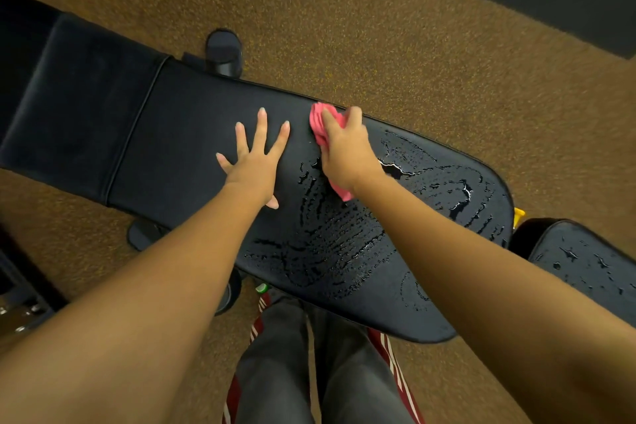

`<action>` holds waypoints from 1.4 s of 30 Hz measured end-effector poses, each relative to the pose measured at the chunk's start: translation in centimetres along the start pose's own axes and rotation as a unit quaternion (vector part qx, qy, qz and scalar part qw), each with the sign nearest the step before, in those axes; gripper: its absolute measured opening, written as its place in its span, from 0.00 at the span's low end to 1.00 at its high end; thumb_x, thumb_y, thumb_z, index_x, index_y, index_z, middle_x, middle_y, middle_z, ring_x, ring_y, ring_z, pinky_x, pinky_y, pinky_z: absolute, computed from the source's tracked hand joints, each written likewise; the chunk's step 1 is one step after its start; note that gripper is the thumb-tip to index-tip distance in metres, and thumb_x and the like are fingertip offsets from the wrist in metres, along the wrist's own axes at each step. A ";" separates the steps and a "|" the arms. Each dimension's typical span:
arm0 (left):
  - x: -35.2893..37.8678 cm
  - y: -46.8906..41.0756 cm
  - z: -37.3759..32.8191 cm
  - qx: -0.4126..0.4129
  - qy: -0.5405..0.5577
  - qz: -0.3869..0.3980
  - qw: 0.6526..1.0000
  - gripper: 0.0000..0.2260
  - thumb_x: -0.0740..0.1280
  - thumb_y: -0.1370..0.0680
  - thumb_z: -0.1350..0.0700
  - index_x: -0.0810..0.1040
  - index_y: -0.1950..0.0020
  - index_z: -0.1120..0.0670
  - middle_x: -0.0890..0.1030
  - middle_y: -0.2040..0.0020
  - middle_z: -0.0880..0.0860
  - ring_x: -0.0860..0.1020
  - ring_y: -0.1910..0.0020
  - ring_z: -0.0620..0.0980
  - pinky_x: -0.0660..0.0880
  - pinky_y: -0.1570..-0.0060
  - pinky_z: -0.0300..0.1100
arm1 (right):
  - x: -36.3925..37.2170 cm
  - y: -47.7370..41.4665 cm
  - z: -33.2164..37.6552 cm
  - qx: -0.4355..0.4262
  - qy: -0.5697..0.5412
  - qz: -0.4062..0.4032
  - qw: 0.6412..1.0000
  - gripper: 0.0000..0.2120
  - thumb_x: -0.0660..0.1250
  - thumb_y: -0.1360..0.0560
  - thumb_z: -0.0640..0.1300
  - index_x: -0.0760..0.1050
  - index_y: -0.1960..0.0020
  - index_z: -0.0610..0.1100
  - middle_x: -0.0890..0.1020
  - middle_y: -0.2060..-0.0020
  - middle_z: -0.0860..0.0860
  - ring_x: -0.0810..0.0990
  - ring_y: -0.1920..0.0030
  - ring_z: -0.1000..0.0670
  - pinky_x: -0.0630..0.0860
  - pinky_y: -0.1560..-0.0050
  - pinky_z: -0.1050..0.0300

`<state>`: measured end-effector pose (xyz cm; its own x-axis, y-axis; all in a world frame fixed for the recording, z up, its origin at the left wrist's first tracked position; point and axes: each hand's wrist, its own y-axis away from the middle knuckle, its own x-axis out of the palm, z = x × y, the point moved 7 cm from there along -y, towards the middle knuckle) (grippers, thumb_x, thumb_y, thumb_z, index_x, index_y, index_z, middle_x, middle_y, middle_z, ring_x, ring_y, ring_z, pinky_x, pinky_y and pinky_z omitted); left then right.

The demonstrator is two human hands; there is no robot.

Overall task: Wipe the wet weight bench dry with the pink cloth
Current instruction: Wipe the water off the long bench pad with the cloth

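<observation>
On the bench pad, my right hand clenches the bunched pink cloth, pressing it down near the pad's far edge, toward 12 o'clock. My left hand lies flat just beside it at 9 o'clock, fingers spread, gripping nothing. The black weight bench runs diagonally; beaded water covers the pad from 3 to 6 o'clock of the cloth. Brown carpet surrounds it.

free: wet bench pad toward right end | blocked: left hand flat beside cloth
</observation>
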<state>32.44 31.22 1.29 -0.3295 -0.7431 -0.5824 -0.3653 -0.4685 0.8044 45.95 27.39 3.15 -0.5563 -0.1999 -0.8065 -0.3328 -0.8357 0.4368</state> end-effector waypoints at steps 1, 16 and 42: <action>0.0 0.0 0.0 0.002 0.001 -0.001 1.000 0.59 0.78 0.34 0.57 0.29 0.28 0.41 0.22 0.30 0.50 0.31 0.27 0.61 0.49 0.33 0.70 | 0.2 0.8 -0.4 -0.015 0.009 0.007 1.000 0.28 0.60 0.24 0.36 0.57 0.26 0.43 0.60 0.36 0.39 0.67 0.41 0.38 0.72 0.43 0.47; 0.1 -0.3 0.1 0.016 0.019 -0.044 0.999 0.60 0.79 0.36 0.59 0.33 0.26 0.42 0.25 0.28 0.49 0.33 0.27 0.61 0.49 0.35 0.71 | 0.3 -1.6 1.5 0.014 0.035 0.006 0.999 0.28 0.58 0.22 0.37 0.52 0.25 0.42 0.56 0.32 0.39 0.64 0.38 0.38 0.69 0.41 0.46; 0.1 -0.5 0.0 0.016 0.029 -0.052 0.998 0.60 0.79 0.36 0.59 0.33 0.26 0.41 0.26 0.27 0.49 0.33 0.27 0.61 0.49 0.35 0.71 | -1.9 1.2 -5.1 0.097 0.008 -0.042 0.994 0.22 0.58 0.23 0.35 0.61 0.30 0.42 0.61 0.36 0.38 0.65 0.40 0.37 0.71 0.44 0.44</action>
<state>32.59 31.40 0.86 -0.2381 -0.7176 -0.6545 -0.4237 -0.5297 0.7348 50.55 24.13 3.19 -0.5077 -0.1427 -0.8496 -0.5202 -0.7353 0.4344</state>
